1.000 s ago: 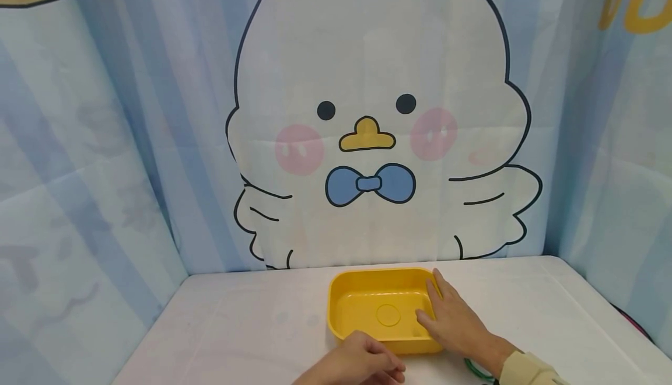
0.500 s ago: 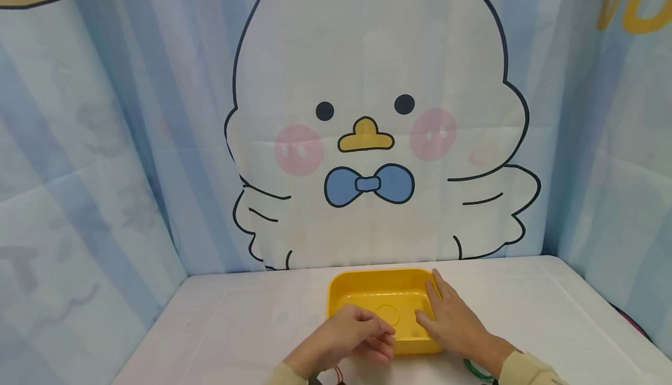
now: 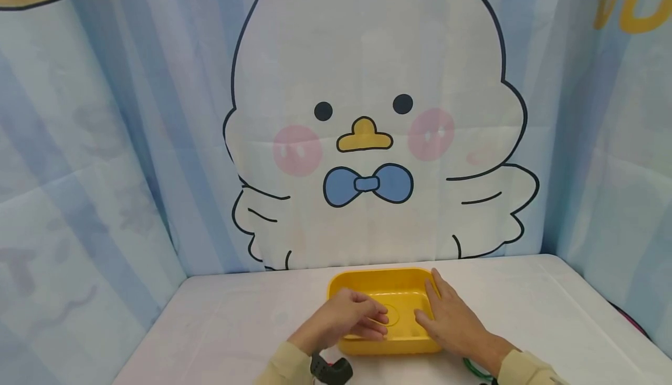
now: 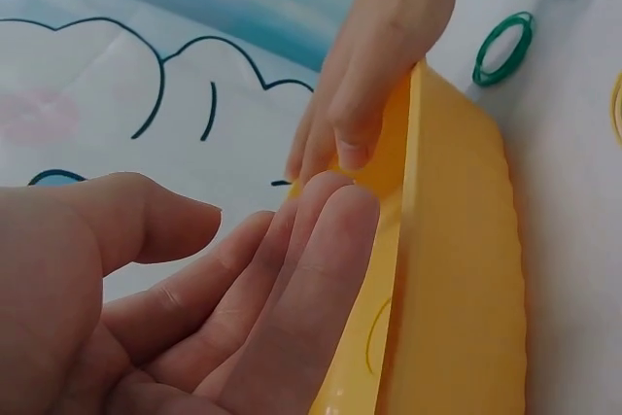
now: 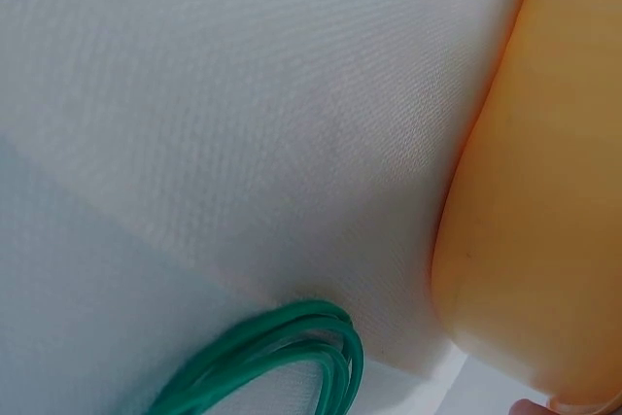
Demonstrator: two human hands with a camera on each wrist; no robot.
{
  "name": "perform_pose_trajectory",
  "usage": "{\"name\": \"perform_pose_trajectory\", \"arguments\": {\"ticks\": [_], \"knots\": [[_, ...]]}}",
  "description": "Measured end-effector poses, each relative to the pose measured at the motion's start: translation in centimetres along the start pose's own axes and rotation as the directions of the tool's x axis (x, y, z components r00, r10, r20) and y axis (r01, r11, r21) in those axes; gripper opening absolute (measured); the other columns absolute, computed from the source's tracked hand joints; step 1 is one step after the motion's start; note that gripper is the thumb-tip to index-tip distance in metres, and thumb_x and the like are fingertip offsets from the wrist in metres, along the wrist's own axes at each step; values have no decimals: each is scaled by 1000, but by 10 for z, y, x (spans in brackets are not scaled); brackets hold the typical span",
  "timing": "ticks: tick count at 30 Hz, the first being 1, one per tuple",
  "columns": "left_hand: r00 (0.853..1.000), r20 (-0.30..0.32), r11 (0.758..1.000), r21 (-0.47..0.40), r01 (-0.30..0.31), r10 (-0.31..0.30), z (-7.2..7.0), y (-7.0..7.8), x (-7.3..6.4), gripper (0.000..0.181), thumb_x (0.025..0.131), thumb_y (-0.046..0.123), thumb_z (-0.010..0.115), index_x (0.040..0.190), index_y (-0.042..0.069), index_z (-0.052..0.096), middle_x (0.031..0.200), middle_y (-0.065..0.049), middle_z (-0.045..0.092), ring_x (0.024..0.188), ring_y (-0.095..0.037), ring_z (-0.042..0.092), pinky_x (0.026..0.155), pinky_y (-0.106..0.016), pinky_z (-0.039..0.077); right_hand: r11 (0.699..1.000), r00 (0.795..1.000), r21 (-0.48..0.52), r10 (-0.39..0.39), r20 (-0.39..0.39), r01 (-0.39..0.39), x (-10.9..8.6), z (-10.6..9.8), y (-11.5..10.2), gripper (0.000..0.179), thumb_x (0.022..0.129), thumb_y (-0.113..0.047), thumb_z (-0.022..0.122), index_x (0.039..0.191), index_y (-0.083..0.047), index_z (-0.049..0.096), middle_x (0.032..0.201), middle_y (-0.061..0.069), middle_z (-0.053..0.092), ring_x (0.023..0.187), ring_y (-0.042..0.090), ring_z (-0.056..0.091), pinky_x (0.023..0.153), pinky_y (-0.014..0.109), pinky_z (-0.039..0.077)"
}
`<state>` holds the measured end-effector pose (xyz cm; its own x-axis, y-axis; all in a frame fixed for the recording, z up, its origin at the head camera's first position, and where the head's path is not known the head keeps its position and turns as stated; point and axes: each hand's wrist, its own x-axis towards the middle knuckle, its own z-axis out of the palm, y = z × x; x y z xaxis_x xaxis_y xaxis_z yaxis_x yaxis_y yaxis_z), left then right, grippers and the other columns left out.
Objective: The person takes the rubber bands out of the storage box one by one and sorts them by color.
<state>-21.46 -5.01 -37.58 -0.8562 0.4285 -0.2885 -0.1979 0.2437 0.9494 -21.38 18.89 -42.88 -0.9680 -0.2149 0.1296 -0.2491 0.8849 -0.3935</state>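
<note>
A yellow rectangular tray (image 3: 415,345), shallow and rounded at its corners, stands on the white table. Over its left part hovers my left hand (image 3: 353,315); thumb and fingers are apart and loosely bent, with nothing visible between them in the left wrist view. My right hand (image 3: 458,322) rests against the tray's right end, fingers nearly straight, covering part of the rim. Under the right wrist lies a green looped coil (image 5: 282,352), mostly hidden in the head view. The right wrist view shows the tray's outer wall (image 5: 544,191) and only a fingertip.
Part of a yellow loop (image 4: 617,109) shows at the edge of the left wrist view, on the table (image 3: 247,326). A black device (image 3: 332,368) is on the left wrist. A fabric backdrop (image 3: 367,227) with a cartoon bird rises behind the table.
My left hand has moved forward and a little left, from the tray's front edge to above the tray. The right hand and the tray have stayed in place.
</note>
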Motion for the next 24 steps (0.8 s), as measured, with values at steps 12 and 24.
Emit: {"name": "perform_pose_trajectory", "arguments": {"ticks": [12, 24], "knots": [[998, -60, 1000, 1, 0, 0, -3, 5, 17, 26, 96, 13, 59, 110, -7, 68, 101, -19, 73, 79, -20, 75, 72, -32, 62, 1000, 1000, 10, 3, -2, -3, 1, 0, 0, 72, 98, -38, 50, 147, 12, 33, 162, 31, 12, 143, 49, 29, 115, 63, 28], [994, -109, 1000, -25, 8, -10, -8, 5, 34, 26, 96, 11, 60, 111, -10, 67, 97, -19, 73, 77, -20, 75, 71, -31, 62, 1000, 1000, -6, 2, -5, -2, 1, 1, 1, 72, 98, -39, 50, 147, 12, 34, 162, 30, 12, 143, 49, 28, 116, 62, 29]]}}
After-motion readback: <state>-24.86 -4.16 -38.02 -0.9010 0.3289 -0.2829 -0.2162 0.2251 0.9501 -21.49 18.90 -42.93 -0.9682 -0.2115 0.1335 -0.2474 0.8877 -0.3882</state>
